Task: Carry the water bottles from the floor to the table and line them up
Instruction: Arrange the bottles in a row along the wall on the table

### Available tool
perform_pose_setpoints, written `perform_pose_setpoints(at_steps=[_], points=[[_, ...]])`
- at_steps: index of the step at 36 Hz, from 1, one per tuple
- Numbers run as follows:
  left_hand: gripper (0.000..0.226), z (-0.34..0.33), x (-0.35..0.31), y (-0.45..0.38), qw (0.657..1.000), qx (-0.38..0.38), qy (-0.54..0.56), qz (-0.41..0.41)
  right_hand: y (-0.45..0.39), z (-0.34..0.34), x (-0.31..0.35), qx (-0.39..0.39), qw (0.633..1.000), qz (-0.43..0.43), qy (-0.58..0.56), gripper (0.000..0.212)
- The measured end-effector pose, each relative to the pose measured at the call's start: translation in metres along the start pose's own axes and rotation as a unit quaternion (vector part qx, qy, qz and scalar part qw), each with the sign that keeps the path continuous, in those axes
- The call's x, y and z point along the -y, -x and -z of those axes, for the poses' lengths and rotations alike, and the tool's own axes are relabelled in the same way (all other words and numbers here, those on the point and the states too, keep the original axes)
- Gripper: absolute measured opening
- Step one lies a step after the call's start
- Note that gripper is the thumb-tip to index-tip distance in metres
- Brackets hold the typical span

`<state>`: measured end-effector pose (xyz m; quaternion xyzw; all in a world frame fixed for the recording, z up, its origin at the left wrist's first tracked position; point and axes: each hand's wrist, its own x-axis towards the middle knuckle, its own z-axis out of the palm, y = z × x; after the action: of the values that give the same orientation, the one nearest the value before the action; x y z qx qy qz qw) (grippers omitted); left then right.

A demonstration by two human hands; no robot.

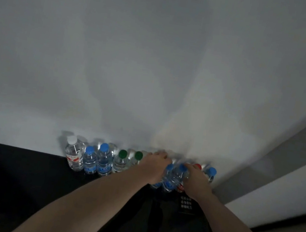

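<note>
Water bottles (139, 166) lined up upright along the far edge of the black bench (7, 172), against the white wall (158, 56). Left grip (154, 166): fingers curled over a bottle top; that bottle mostly hidden behind the hand. Right grip (197, 181): fingers curled at the neck of a blue-capped bottle (175, 177); exact hold blurred. Between the two grips: two blue-capped bottles, touching. Left of the left grip: two green-capped bottles (121, 162), two blue-capped, one white-capped bottle (74, 153) with a red label. Right of the right grip: a red cap (198, 166) and a blue cap (211, 171), bodies partly hidden. Clear liquid visible in the bottles. Below the grips: a dark object with white lettering (186, 203), illegible.
</note>
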<state>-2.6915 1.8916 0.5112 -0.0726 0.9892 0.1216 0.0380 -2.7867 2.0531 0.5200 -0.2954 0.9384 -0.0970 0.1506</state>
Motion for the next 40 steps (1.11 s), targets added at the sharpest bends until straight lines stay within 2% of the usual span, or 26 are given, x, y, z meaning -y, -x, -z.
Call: perform_pose_setpoints(at_steps=[5,12,17,21,25,29,32,37,40], points=[[0.057,-0.005,-0.021,-0.012,0.998,0.036,-0.015,0.048,-0.013,-0.002,-0.009,0.004,0.999,0.028,-0.023,0.057],[0.038,0.009,-0.028,-0.02,0.994,0.034,-0.083,0.069,-0.032,-0.006,-0.011,0.007,0.999,0.049,-0.019,0.046],[0.047,0.012,-0.015,-0.016,0.988,0.035,-0.127,0.079,-0.04,-0.01,-0.004,0.012,0.997,0.065,-0.026,0.041],[0.037,0.01,-0.008,-0.013,0.985,0.034,-0.148,0.084,-0.042,-0.016,0.003,0.006,0.994,0.099,-0.048,0.033],[0.044,0.009,-0.008,-0.016,0.982,0.043,-0.161,0.085,-0.042,-0.02,0.012,-0.015,0.991,0.113,-0.076,0.036],[0.041,0.009,-0.007,-0.018,0.98,0.045,-0.16,0.108,-0.043,-0.022,0.016,0.001,0.989,0.104,-0.109,0.038],[0.047,0.011,-0.007,-0.021,0.982,0.034,-0.142,0.121,-0.045,-0.021,0.013,0.005,0.989,0.091,-0.12,0.032],[0.055,0.019,-0.013,-0.032,0.987,0.011,-0.119,0.106,-0.05,-0.004,-0.002,-0.01,0.986,0.108,-0.128,0.049],[0.056,0.021,-0.027,-0.043,0.991,0.001,-0.103,0.082,-0.051,0.013,-0.026,-0.043,0.988,0.114,-0.091,0.034]])
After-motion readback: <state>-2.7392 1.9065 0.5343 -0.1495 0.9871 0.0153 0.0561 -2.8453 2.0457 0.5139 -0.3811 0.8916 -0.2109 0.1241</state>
